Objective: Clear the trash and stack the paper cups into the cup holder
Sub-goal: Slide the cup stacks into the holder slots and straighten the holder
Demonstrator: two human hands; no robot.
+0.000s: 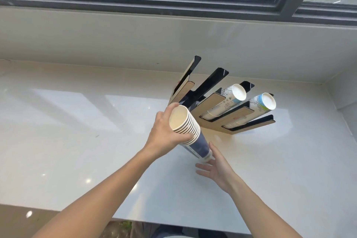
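Observation:
My left hand (pixel 164 129) grips the top of a tall stack of blue and white paper cups (pixel 190 131), fingers curled round its rims. The stack stands tilted on the white counter, just in front of the cup holder (pixel 214 102). My right hand (pixel 214 166) is open, its straight fingers spread beside the foot of the stack, and whether they touch it is hard to tell. The cup holder is a wooden and black rack with several slots. Two slots on its right hold stacks of printed cups (pixel 234 95), (pixel 260 104). The left slots hold nothing.
The white counter (pixel 77 141) runs to a low wall under a dark-framed window (pixel 173 0). A side wall (pixel 345 91) closes the counter on the right. The counter's front edge (pixel 173 224) is near me.

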